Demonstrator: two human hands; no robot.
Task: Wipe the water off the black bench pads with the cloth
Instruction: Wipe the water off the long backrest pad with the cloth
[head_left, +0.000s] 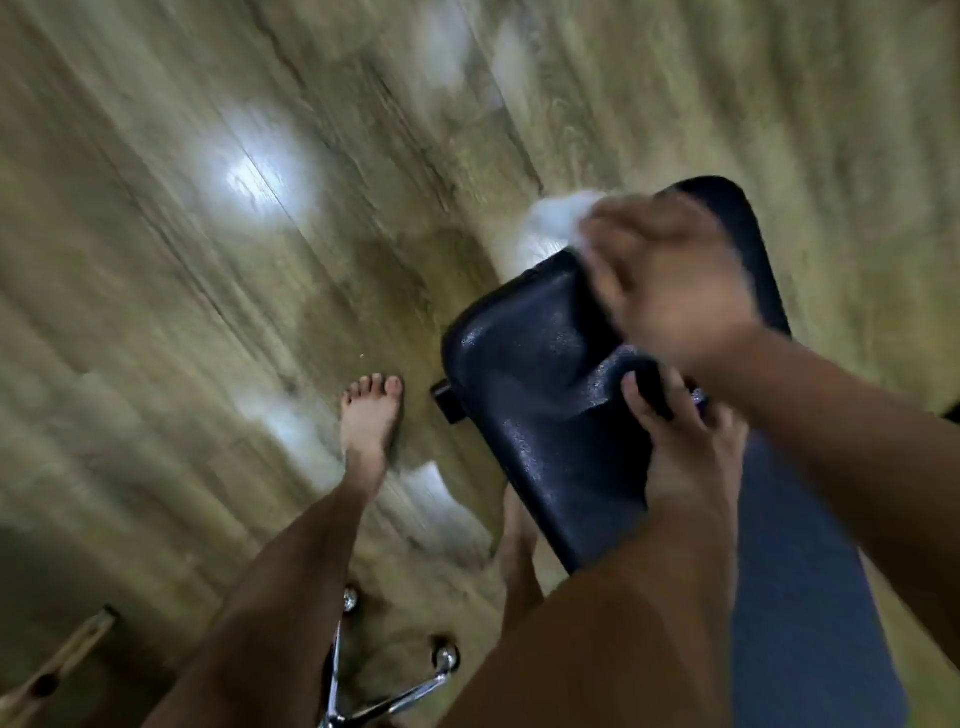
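Note:
A black bench pad (540, 410) lies tilted in the right middle of the view, its surface speckled with water droplets. A second black pad (748, 234) shows behind it at the upper right. My right hand (670, 280), blurred by motion, is closed on a white cloth (561, 213) at the near pad's far edge, where the two pads meet. My left hand (685, 436) grips the near pad's right edge, fingers curled over a raised black ridge. Most of the cloth is hidden under my right hand.
The floor is glossy wood planks with light glare. A dark blue mat (810, 571) lies under the bench at right. My bare left foot (371, 415) stands beside the pad. A chrome chair base with casters (395, 675) and a wooden piece (57, 665) sit along the bottom edge.

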